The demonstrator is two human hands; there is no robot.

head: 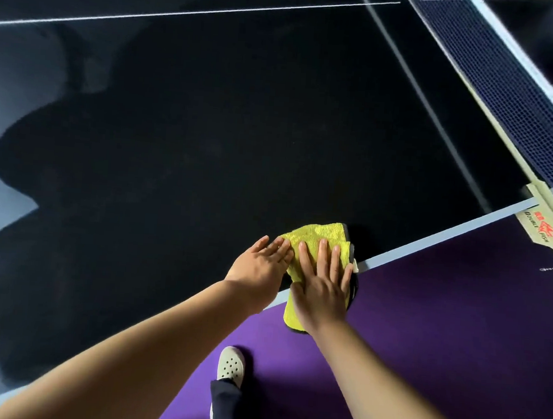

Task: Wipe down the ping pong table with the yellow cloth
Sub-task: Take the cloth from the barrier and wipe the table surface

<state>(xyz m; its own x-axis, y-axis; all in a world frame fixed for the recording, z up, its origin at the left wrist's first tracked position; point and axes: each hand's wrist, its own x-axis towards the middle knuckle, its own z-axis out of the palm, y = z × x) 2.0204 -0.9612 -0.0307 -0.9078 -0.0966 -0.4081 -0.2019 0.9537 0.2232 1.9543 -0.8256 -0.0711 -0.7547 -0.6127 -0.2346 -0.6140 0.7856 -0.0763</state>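
Table (208,139) is filling the whole left side. Left hand (261,267) is lying flat on it, fingers straight, tips touching the cloth (319,233). Cloth is sitting on the table's near edge, drooping over it. Right hand (324,284) is pressing down on it, fingers straight and spread. Net (507,78) is running along the far right.
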